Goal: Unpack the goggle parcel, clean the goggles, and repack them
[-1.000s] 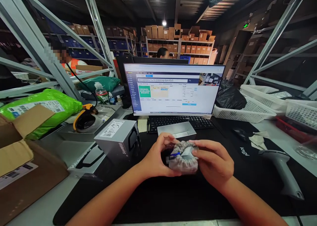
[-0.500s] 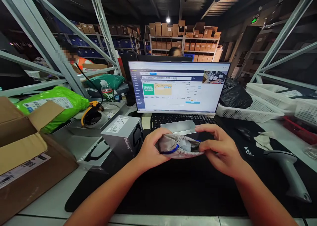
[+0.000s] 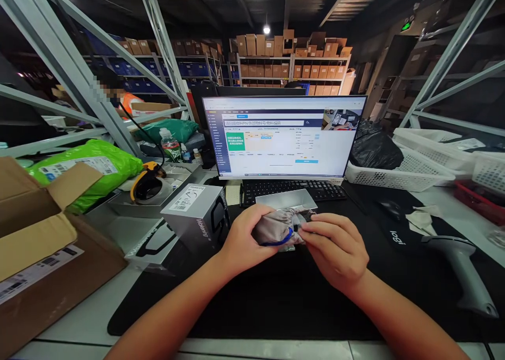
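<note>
Dark ceiling (image 3: 189, 13) with bright lamps (image 3: 266, 29), carton-filled shelves (image 3: 265, 59) at the back, 1 green sign (image 3: 406, 26).

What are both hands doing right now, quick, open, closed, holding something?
Left hand: closed around the gray drawstring pouch.
Right hand: partly curled at the pouch's opening; whether it grips anything cannot be told.

1 pouch (image 3: 273, 227), 2 printed grey boxes (image 3: 191, 220), 1 keyboard (image 3: 329, 190), 1 scanner (image 3: 462, 269).
</note>
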### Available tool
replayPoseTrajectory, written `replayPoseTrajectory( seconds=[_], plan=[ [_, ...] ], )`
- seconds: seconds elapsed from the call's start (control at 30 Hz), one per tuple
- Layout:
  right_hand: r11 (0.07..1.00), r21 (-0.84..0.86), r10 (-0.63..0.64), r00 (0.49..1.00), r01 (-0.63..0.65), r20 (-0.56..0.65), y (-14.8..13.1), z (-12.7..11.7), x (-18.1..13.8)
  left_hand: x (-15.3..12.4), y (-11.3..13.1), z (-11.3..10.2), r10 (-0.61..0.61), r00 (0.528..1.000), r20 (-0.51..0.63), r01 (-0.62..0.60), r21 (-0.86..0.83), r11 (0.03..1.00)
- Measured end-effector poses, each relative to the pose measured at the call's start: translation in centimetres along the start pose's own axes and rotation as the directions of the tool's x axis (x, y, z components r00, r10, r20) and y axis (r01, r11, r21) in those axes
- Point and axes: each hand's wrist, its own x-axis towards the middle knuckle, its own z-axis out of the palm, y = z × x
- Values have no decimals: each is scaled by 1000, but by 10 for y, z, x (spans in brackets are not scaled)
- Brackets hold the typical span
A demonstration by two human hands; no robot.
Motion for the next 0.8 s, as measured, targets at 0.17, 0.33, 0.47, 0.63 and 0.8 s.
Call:
replayPoseTrajectory(
  seconds=[0.17,0.33,0.47,0.63,0.8],
  plan=[
    [993,-113,-47,998,42,-40,2,-5,-1,-1,-2,11,-109,987,116,119,-82,990],
    [938,-91,-332,942,334,38,7,-10,7,-3,-7,20,-207,966,158,247,-315,916],
    [952,-141,-243,950,272,195,11,-18,14,-1,-11,17,-287,944,165,330,-486,809],
    [932,-332,-30,947,142,320,11,-25,12,3,-14,10,-241,959,146,282,-501,818],
    [929,-366,85,931,55,355,10,-24,9,4,-18,6,-245,966,80,255,-415,873]
  ],
)
